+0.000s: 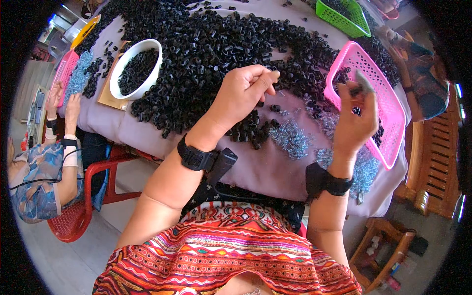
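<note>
My left hand (244, 92) hovers over the near side of a heap of small black plastic pieces (196, 54). Its thumb and fingers are pinched together, and whatever lies between them is hidden. At the right, my right hand (359, 114) is over a pink perforated basket (396, 129), with its fingers curled and smeared by motion. Dark bits show around those fingertips, but I cannot tell whether they are held or lie in the basket behind. Small pale-blue coil springs (291, 140) lie in loose clusters on the cloth between my hands and below the right one.
A white bowl (156, 66) of black pieces stands on cardboard at the left. A green basket (341, 18) is at the far right. Another person's hands (73, 105) work by springs and a second pink basket (65, 69). A red chair (91, 187) stands at the left.
</note>
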A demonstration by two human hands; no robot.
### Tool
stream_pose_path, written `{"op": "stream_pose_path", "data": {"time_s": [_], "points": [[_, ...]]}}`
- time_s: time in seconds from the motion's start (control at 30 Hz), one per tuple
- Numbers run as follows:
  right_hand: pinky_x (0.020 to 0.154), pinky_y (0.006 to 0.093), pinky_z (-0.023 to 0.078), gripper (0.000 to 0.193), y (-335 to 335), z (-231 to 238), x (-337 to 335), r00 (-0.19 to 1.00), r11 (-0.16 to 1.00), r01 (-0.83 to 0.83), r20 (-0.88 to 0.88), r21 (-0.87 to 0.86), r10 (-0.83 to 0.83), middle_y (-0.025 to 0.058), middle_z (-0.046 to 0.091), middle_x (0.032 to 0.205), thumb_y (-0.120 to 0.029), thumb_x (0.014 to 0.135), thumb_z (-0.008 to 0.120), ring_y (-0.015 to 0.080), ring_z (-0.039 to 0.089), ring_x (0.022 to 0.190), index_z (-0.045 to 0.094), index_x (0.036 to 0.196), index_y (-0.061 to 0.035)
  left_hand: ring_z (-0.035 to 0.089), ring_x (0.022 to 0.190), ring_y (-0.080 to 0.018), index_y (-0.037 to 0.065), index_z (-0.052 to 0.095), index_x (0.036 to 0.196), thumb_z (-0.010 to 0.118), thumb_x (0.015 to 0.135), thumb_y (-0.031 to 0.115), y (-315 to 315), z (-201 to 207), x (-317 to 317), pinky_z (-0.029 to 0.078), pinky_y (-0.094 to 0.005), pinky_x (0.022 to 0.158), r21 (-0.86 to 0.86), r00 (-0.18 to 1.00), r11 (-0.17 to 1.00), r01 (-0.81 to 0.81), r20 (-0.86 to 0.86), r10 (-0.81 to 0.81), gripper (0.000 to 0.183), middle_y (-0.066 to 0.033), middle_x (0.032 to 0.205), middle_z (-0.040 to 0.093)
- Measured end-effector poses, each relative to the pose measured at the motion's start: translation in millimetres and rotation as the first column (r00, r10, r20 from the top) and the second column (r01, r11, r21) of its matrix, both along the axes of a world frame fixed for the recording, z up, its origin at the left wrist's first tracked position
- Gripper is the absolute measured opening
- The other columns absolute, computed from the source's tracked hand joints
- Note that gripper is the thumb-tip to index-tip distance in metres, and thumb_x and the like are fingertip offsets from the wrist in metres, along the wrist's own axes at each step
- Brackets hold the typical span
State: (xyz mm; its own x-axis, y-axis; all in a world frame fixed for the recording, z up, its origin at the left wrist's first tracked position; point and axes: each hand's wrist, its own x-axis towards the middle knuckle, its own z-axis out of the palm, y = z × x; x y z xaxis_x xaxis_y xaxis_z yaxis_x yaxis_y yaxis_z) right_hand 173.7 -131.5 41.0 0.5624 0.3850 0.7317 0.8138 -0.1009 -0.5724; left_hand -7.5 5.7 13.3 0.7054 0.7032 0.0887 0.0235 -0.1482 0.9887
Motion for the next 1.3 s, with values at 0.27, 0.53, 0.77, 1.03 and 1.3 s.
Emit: {"op": "stream_pose_path", "data": {"time_s": [0.27,0.53,0.77,1.03,1.3], "points": [[0.092,0.0422,0.05,0.036,-10.8,-1.8,27.9,0.939,0.929,0.301,0.236,-0.216,-0.25,0.012,0.067,0.105,-0.011,0.077,0.08,0.0307,0.063,0.102,0.072,0.112,-0.0061,0.06,0.07,-0.0041,0.0,0.071,0.104,0.071,0.093,0.014,-1.4,-2.0,0.1,0.05,-0.0222,0.065,0.31,0.986,0.95,0.034,-0.165,0.019,0.017,-0.0021,0.081,0.072],[0.069,0.0389,0.053,0.013,8.2,-11.9,-25.4,0.927,0.906,-0.347,0.057,-0.242,0.37,0.0137,0.066,0.086,-0.004,0.082,0.073,0.0312,0.066,0.076,0.07,0.095,-0.0035,0.063,0.088,-0.0305,0.006,0.068,0.096,0.075,0.08,0.011,-9.9,-15.6,1.5,0.053,-0.04,0.077,0.76,0.966,0.609,0.225,-0.255,-0.039,0.018,-0.0101,0.09,0.061],[0.071,0.0457,0.052,0.013,7.5,-26.1,-33.2,0.922,0.747,-0.365,-0.101,-0.556,0.375,0.0151,0.061,0.083,-0.006,0.078,0.07,0.0383,0.063,0.081,0.062,0.088,-0.0032,0.062,0.093,-0.0326,0.007,0.066,0.096,0.075,0.077,0.011,-9.4,-15.2,1.8,0.053,-0.0431,0.081,0.782,0.957,0.582,0.224,-0.29,0.022,0.021,-0.0102,0.092,0.062],[0.077,0.047,0.051,0.02,8.7,-23.4,-44.9,0.917,0.69,-0.361,-0.102,-0.627,0.386,0.0156,0.06,0.086,-0.004,0.074,0.072,0.0389,0.062,0.089,0.06,0.09,-0.0023,0.061,0.094,-0.0338,0.005,0.062,0.094,0.072,0.076,0.006,-8.7,-18.4,2.1,0.053,-0.0435,0.082,0.794,0.961,0.574,0.198,-0.273,0.045,0.021,-0.0115,0.093,0.061],[0.078,0.0461,0.051,0.024,8.4,-32.2,-39.9,0.895,0.726,-0.438,-0.184,-0.53,0.406,0.0177,0.062,0.089,0.0,0.07,0.071,0.0407,0.061,0.09,0.062,0.092,0.0004,0.061,0.095,-0.0344,0.004,0.062,0.093,0.072,0.075,0.006,-7.9,-17.3,0.3,0.052,-0.0444,0.083,0.782,0.956,0.581,0.226,-0.293,0.023,0.021,-0.012,0.092,0.061]]}}
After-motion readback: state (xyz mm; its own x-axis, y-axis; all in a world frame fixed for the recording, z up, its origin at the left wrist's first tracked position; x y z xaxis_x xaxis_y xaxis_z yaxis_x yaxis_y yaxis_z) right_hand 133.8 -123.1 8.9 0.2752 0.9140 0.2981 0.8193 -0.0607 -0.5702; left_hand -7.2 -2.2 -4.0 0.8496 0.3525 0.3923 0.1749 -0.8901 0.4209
